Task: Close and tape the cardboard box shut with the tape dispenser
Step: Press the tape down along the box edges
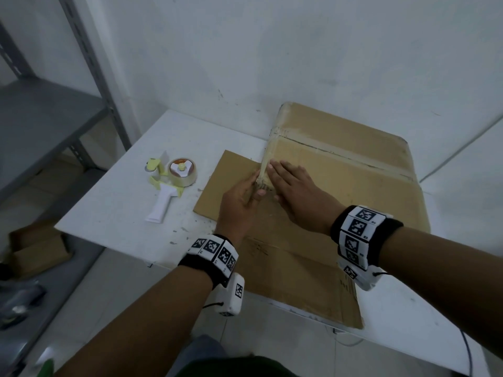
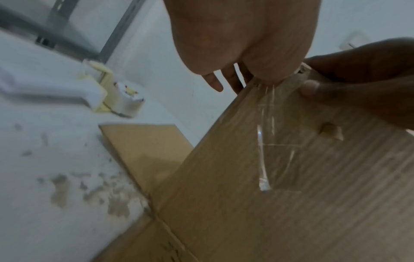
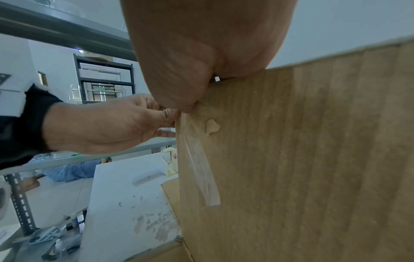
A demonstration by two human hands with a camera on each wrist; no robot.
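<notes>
The brown cardboard box (image 1: 340,170) stands on the white table (image 1: 122,213), its top flaps down and a tape line (image 1: 345,155) along the seam. My right hand (image 1: 285,180) lies flat on the box top by the near-left corner, fingers straight. At that corner my left hand (image 1: 254,187) grips the box's vertical edge, fingers on the left side and thumb on the near face. A clear tape strip (image 3: 199,170) runs down the near face below that corner. The tape dispenser (image 1: 174,180) lies on the table to the left, apart from both hands.
Loose cardboard flaps lie flat on the table left of the box (image 1: 231,180) and towards me (image 1: 299,281). Grey metal shelving (image 1: 40,118) stands at the left and a white wall behind. Small boxes (image 1: 38,248) sit on the floor. A cable (image 1: 462,148) runs at the right.
</notes>
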